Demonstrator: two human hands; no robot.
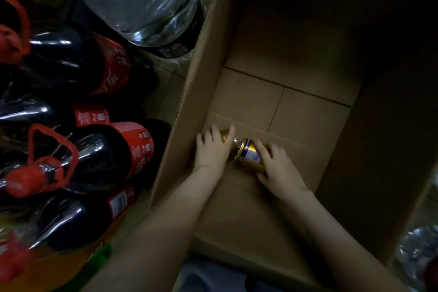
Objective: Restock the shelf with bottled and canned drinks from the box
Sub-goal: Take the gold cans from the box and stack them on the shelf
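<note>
Both our hands reach to the bottom of the cardboard box [189,92].
Our left hand [212,147] curls its fingers over a gold can [226,135]. Our right hand [279,168] grips a gold-and-blue can [248,154] lying on its side, end to end with the first. Outside the box's left wall stand cola bottles [83,66] and a clear water bottle [142,0].

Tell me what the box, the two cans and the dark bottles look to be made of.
Box: matte brown cardboard, shown by folded flaps and creases. Cans: probably metal, with a glossy gold finish and a bright glint at the rim; one is mostly hidden under the left hand. Dark bottles: likely clear glossy plastic, judging by the sharp highlights and red printed labels.
</note>
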